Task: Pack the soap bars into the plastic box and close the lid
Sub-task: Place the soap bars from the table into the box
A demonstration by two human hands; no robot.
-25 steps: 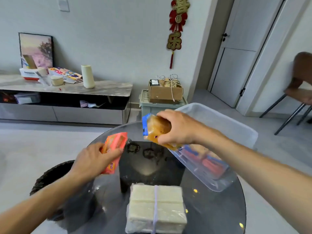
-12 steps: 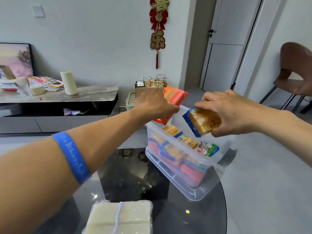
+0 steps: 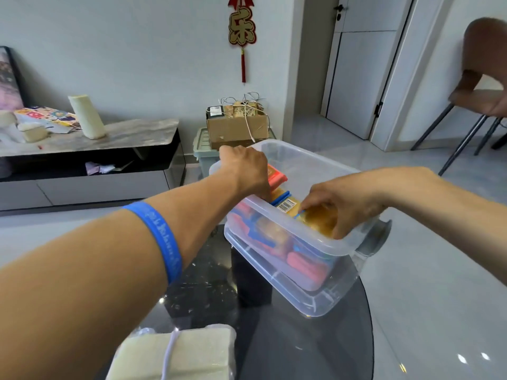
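A clear plastic box (image 3: pixel 310 294) stands open on the dark glass table (image 3: pixel 301 346), holding several wrapped soap bars in red, blue and amber. My left hand (image 3: pixel 248 168) is inside the box at its far left, closed on an orange-red soap bar (image 3: pixel 276 176). My right hand (image 3: pixel 345 200) reaches in at the near right and grips an amber soap bar (image 3: pixel 319 219) with a blue wrapper edge, pressed down among the others. No lid is in sight.
A wrapped pale block bundle (image 3: pixel 178 355) lies at the table's near edge. Beyond the table stand a cardboard box (image 3: pixel 236 127) on a green bin, a low TV cabinet (image 3: pixel 90 165) at left, and a brown chair (image 3: pixel 482 86) at right.
Both hands have dropped from above the box down into it, each still holding its soap bar. The camera has moved closer over the box.
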